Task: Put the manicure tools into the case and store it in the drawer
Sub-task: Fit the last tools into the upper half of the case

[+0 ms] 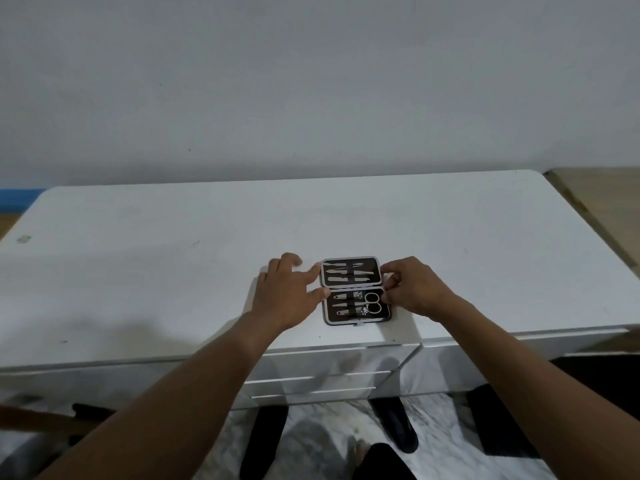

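Observation:
A small black manicure case (356, 289) lies open flat near the front edge of the white cabinet top (173, 254). Several metal tools sit strapped in both halves, with small scissors (372, 302) in the near half. My left hand (287, 292) is at the case's left edge, its fingers straight and its fingertips touching the rim by the hinge. My right hand (412, 289) is at the right edge, its fingertips curled and pinching the rim near the hinge. The drawer fronts (311, 382) below the case are closed.
A white wall rises behind the cabinet. A wooden surface (602, 199) adjoins at the right. Below are a marbled floor, a bare foot (356, 452) and black slippers (394, 424). A brown strip (41, 419) lies at lower left.

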